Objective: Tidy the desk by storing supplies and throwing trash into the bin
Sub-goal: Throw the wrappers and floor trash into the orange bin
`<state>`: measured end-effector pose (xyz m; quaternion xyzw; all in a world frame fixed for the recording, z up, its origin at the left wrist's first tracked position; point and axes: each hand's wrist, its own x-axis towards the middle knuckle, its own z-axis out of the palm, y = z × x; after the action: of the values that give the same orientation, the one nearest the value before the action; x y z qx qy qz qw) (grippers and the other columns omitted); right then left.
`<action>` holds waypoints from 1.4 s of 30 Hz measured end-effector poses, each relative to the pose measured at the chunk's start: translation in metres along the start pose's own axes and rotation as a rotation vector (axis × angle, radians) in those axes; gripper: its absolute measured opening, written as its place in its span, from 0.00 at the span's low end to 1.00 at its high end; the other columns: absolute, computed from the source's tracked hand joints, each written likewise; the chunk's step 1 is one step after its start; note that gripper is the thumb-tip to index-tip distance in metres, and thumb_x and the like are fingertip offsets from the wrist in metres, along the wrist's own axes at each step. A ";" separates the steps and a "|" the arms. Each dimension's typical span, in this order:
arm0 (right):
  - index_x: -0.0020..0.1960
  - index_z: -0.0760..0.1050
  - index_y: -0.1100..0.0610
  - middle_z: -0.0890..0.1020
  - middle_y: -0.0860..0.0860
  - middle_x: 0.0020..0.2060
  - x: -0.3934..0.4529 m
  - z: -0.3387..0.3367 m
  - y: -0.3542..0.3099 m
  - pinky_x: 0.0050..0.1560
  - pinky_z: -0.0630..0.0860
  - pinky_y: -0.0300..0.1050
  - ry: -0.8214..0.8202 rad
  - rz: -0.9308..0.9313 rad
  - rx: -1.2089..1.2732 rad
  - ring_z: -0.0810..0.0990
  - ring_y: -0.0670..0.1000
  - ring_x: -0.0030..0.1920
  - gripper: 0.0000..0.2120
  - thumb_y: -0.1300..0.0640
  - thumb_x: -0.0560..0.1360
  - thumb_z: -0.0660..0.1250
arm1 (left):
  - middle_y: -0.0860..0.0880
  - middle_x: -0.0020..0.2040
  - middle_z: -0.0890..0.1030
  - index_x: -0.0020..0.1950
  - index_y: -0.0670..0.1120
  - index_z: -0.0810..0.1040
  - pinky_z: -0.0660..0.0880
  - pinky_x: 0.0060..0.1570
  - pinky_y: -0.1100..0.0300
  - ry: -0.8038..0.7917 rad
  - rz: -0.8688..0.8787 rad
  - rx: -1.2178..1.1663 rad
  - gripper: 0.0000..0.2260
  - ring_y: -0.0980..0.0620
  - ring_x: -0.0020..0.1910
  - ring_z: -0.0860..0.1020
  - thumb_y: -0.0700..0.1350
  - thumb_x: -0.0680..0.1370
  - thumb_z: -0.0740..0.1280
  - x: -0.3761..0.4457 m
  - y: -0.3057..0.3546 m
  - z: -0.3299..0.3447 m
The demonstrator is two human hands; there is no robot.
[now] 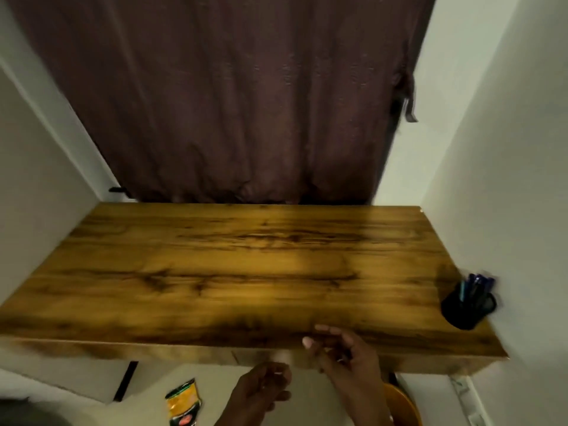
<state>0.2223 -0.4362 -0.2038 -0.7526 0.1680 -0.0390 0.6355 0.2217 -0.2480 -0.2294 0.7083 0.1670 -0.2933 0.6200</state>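
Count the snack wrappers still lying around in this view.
1. A yellow-green wrapper lies on the floor below the desk's front edge, left of the left hand. More may be hidden under the desk.

Head cam looks fwd and down, close over desk (pixel 246 272)

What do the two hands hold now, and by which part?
Right hand: fingers spread, holding nothing visible. Left hand: curled, blurred; cannot tell.
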 end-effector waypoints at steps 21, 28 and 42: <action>0.51 0.83 0.48 0.87 0.46 0.41 -0.143 0.297 -0.019 0.33 0.77 0.38 -0.305 -0.046 -0.093 0.84 0.50 0.36 0.12 0.51 0.69 0.80 | 0.48 0.49 0.88 0.59 0.48 0.83 0.73 0.44 0.57 0.250 0.079 -0.161 0.26 0.50 0.49 0.87 0.61 0.66 0.73 -0.122 -0.123 -0.321; 0.49 0.84 0.45 0.87 0.45 0.42 -0.148 0.346 -0.022 0.34 0.78 0.40 -0.374 -0.017 -0.116 0.85 0.49 0.37 0.10 0.46 0.69 0.78 | 0.50 0.49 0.88 0.59 0.49 0.83 0.74 0.51 0.52 0.359 0.113 -0.223 0.17 0.51 0.47 0.87 0.57 0.75 0.73 -0.140 -0.134 -0.364; 0.48 0.85 0.50 0.86 0.50 0.38 -0.100 0.413 -0.015 0.31 0.76 0.36 -0.591 0.044 -0.030 0.83 0.46 0.34 0.05 0.53 0.72 0.77 | 0.50 0.52 0.88 0.60 0.50 0.82 0.78 0.53 0.51 0.586 0.057 -0.335 0.23 0.51 0.50 0.87 0.61 0.71 0.71 -0.123 -0.131 -0.399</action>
<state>0.2439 -0.0142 -0.2519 -0.7368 -0.0077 0.1981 0.6464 0.1314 0.1805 -0.2310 0.6552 0.3640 -0.0285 0.6613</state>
